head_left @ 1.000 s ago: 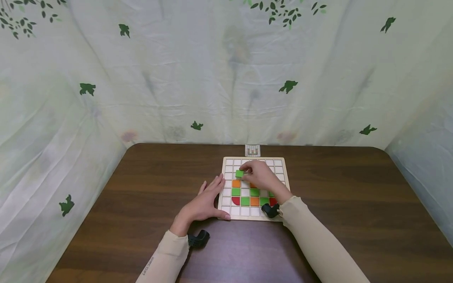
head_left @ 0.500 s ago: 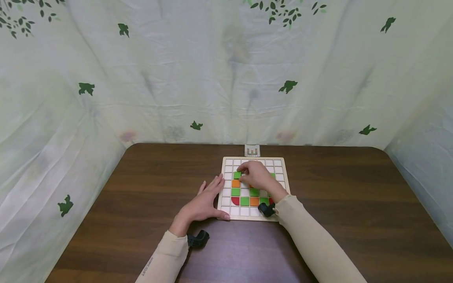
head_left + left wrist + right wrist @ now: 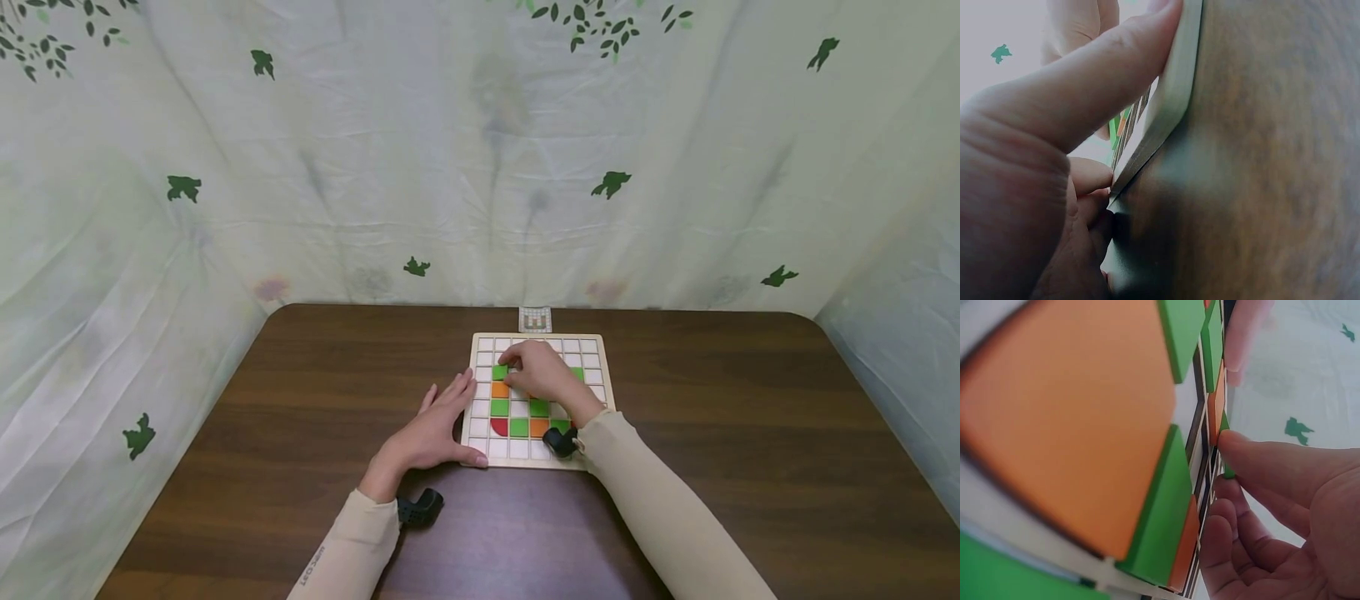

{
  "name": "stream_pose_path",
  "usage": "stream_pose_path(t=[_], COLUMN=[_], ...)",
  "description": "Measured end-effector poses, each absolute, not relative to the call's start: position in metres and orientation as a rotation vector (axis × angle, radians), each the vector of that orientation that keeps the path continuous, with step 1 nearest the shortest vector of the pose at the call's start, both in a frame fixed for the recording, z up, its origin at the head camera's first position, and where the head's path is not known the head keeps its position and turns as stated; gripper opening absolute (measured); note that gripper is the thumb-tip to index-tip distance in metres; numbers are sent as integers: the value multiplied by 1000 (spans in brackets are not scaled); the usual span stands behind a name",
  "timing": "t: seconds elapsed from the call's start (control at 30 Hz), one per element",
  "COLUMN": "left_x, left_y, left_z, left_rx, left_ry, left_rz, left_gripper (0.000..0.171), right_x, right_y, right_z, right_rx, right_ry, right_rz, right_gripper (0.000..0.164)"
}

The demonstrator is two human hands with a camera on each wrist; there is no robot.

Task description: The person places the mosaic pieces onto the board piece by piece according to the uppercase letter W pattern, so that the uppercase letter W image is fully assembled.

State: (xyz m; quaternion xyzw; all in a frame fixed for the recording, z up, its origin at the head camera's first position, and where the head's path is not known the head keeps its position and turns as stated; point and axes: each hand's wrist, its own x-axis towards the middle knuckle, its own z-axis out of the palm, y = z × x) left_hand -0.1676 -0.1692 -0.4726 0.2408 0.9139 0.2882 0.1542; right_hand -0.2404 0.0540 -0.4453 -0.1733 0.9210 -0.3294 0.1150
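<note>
My right hand (image 3: 546, 371) pinches a small square green tile (image 3: 500, 372) between thumb and fingertips, low over the white grid board (image 3: 517, 463). In the right wrist view the tile's green edge (image 3: 1229, 471) shows between the thumb and a finger, right at the grid. My left hand (image 3: 429, 432) lies along the board's left side with its fingers spread. Its thumb (image 3: 1104, 78) rests on the near edge in the left wrist view. Below the held tile sit an orange tile (image 3: 500, 390), another green one (image 3: 499, 407) and a red rounded piece (image 3: 499, 427).
More green and orange tiles fill cells on the board, partly hidden by my right forearm. A small printed card (image 3: 536, 319) lies behind the board at the table's (image 3: 360, 375) far edge. A pale curtain (image 3: 420, 167) with green leaf and bird shapes hangs behind.
My right hand has moved slightly left and lowered the green tile toward the cell above the orange tile. My left hand has stayed in place.
</note>
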Motion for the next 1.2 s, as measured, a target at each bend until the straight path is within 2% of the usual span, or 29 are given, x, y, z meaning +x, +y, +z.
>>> stream_pose_path(t=[0.57, 1.2], left_x=[-167, -166], left_y=[-169, -169], left_z=[-473, -470], left_rx=[698, 708], left_ry=[2621, 2618], left_rz=[821, 840], left_gripper=[122, 121], right_x=[-238, -216], right_y=[60, 106], right_z=[-445, -427], right_rx=[-505, -532], right_ry=[2697, 2744], right_rz=[-1000, -1068], right_gripper=[33, 35])
